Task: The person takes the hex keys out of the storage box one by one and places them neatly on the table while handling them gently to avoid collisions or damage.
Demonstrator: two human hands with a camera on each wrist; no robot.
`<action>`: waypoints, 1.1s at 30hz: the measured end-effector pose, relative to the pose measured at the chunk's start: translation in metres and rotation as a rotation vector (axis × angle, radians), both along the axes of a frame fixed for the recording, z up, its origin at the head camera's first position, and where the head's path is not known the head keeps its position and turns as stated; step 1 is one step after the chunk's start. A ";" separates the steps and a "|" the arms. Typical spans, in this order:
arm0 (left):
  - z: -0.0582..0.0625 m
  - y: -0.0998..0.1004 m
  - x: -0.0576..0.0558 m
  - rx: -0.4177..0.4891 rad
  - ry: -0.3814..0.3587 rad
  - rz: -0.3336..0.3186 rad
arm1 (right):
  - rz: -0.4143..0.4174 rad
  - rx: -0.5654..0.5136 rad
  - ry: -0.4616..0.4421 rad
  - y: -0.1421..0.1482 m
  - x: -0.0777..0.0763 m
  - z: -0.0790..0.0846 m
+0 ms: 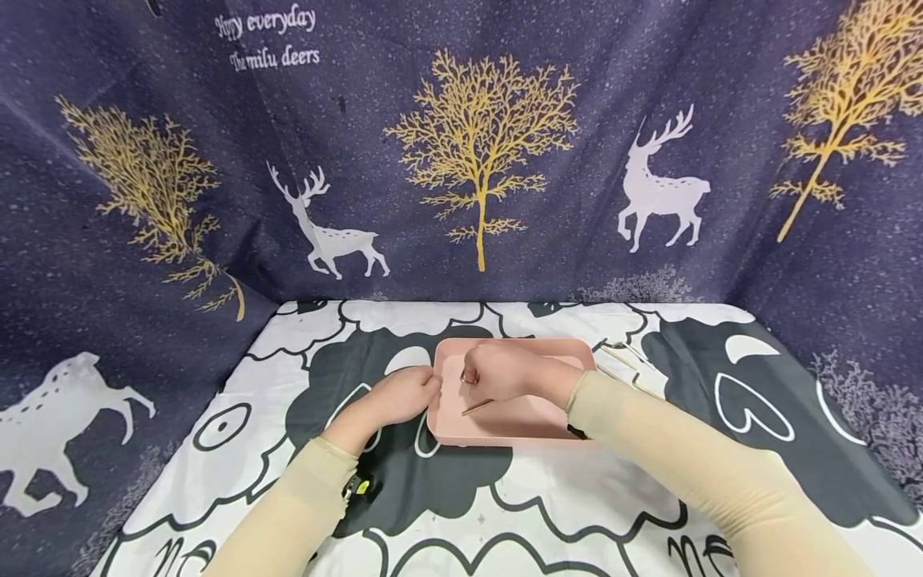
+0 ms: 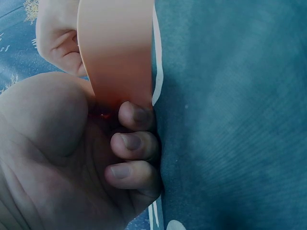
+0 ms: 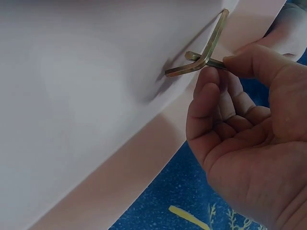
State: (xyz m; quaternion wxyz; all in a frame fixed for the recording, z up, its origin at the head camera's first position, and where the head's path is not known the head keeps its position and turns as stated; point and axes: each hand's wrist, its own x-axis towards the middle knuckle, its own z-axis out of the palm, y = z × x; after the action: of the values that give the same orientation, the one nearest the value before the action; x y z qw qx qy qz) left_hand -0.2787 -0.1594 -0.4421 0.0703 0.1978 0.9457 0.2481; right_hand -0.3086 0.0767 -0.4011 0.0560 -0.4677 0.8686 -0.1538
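A pink rectangular tray (image 1: 519,440) lies on the patterned cloth. At its left end, my left hand (image 1: 407,394) grips the tray wall (image 2: 117,43), thumb on one side and fingers (image 2: 132,175) curled at the other. Over the tray's left part, my right hand (image 1: 501,370) pinches a brass-coloured hex key (image 3: 218,63) between thumb and fingertips. A second L-shaped hex key (image 3: 216,36) crosses it at the bend, close to the fingertips. I cannot tell whether the fingers hold this one too. In the head view, one brass-coloured arm (image 1: 477,407) shows below the right hand.
Several more L-shaped metal keys (image 1: 634,377) lie on the cloth just right of the tray, partly behind the right forearm. A black-and-white cloth (image 1: 577,497) covers the table. Dark blue fabric (image 1: 433,240) with deer and trees hangs behind it.
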 end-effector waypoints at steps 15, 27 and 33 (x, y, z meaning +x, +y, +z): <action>-0.006 -0.003 -0.003 0.003 0.033 -0.023 | -0.063 -0.036 0.048 0.000 0.002 0.001; -0.005 -0.002 -0.005 -0.015 0.029 -0.017 | -0.083 -0.013 0.050 0.008 0.003 0.008; -0.025 -0.007 -0.019 -0.009 0.032 -0.022 | -0.099 -0.005 0.036 0.013 0.003 0.013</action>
State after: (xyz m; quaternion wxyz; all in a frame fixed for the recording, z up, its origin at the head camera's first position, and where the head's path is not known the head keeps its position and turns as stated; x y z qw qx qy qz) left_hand -0.2973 -0.1668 -0.4670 0.0587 0.2118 0.9456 0.2396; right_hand -0.3053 0.0895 -0.3878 0.0317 -0.4270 0.8912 -0.1500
